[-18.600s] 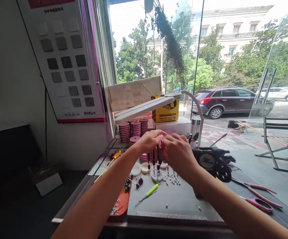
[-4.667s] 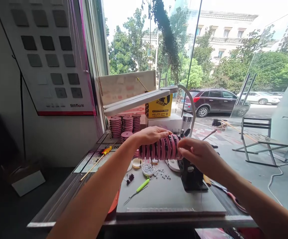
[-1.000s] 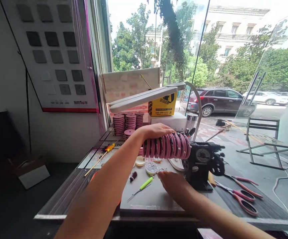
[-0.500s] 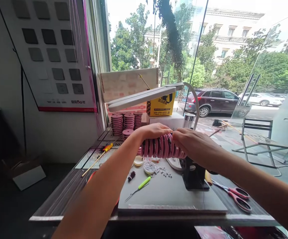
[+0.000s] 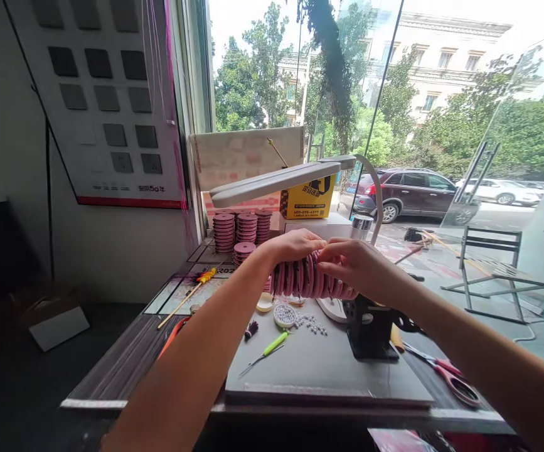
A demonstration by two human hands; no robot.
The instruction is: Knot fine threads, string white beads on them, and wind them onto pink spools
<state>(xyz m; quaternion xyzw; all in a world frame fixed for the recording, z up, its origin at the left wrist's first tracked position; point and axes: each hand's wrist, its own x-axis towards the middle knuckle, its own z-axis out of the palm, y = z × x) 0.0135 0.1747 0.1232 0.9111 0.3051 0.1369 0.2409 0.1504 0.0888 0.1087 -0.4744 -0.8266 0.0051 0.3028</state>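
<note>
A row of pink discs (image 5: 300, 280) with black bands between them is held edge-on above the grey mat (image 5: 319, 370). My left hand (image 5: 290, 246) is wrapped over the row's left top. My right hand (image 5: 354, 267) covers the row's right end, its fingertips pinched at the top of the discs. What the fingertips pinch is too small to make out. Below the row lie a small dish of white beads (image 5: 284, 316) and loose beads (image 5: 314, 324). A black machine (image 5: 370, 326) stands under my right wrist.
A white desk lamp (image 5: 276, 181) arches over the hands. Stacks of pink discs (image 5: 243, 228) and a yellow box (image 5: 307, 198) stand at the back by the window. A green-handled tool (image 5: 269, 348), a small tassel (image 5: 251, 329) and red scissors (image 5: 455, 380) lie on the table.
A second ago my right hand was down on the mat by the loose beads. It has come back up onto the right end of the disc row and now pinches at the top.
</note>
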